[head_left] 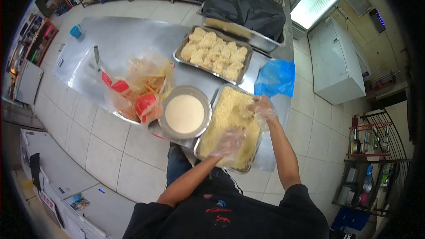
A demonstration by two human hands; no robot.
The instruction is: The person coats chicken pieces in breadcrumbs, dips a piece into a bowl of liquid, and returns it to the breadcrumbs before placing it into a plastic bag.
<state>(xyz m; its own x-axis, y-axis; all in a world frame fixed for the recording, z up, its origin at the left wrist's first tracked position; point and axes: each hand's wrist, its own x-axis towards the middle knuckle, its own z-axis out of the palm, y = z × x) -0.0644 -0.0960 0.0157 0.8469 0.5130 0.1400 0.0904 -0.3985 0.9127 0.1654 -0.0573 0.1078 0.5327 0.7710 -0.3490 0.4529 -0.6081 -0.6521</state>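
A metal tray of pale yellow breadcrumbs (226,102) lies in front of me. My left hand (231,143), in a clear plastic glove, is low over the crumbs near the tray's front half, fingers stretched out and somewhat blurred. At the tray's right edge, my gloved right hand (263,107) has its fingers closed on a crumb-coated piece (246,110). Left of the tray stands a round metal bowl (207,114) of creamy white liquid (184,113). Behind it, a second tray (179,55) holds several breaded pieces (213,51).
Plastic bags (148,84) with orange-brown food sit left of the bowl. A blue plastic bag (276,77) lies at the table's right edge. A blue mug (75,31) stands at the far left. Black plastic (245,6) covers a large metal container behind. White freezers flank the room.
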